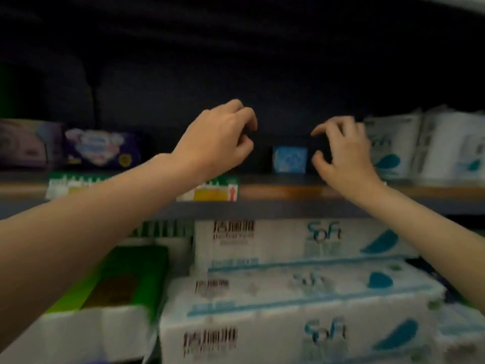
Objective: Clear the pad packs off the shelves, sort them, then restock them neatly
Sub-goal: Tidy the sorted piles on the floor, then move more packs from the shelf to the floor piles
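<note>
Both hands are reaching onto the shelf (288, 191); left hand (217, 139) and right hand (341, 153) are gripping a dark pack (290, 158), fingers curled round its ends.

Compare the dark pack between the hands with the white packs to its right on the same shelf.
The dark pack is black with a blue panel on its front; the white packs are pale with teal marks. The dark pack sits low, while the white packs rise taller. The left hand and right hand curl at the dark pack's ends; whether either has a grip is unclear. Both rest on the upper shelf.
</note>
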A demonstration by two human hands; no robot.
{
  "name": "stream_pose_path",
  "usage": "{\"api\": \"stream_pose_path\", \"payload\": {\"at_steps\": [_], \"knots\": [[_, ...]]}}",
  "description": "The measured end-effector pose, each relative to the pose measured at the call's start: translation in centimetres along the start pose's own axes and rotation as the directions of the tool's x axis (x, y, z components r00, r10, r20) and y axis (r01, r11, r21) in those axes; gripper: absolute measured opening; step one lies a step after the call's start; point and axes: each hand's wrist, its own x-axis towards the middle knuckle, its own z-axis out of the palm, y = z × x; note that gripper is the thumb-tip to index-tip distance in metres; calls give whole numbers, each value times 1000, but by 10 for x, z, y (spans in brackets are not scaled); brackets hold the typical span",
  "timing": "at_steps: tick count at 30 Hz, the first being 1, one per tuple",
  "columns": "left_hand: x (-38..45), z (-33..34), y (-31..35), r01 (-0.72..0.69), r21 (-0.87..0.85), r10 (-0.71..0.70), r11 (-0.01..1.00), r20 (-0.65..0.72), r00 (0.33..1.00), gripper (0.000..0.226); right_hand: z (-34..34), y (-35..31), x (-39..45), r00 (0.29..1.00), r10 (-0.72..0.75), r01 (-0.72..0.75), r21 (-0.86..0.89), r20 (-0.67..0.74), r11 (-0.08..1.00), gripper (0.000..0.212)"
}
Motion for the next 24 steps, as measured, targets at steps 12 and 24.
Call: {"api": "stream_pose_path", "payload": {"at_steps": [12, 24], "knots": [[32, 95, -57, 279, 280, -355, 918, 271, 895, 33, 134, 88, 113, 603, 195, 107, -320, 773, 941, 92], [28, 102, -60, 295, 252, -361, 922, 282, 889, 27, 142, 97, 121, 662, 161, 117, -314, 732, 942, 111]]}}
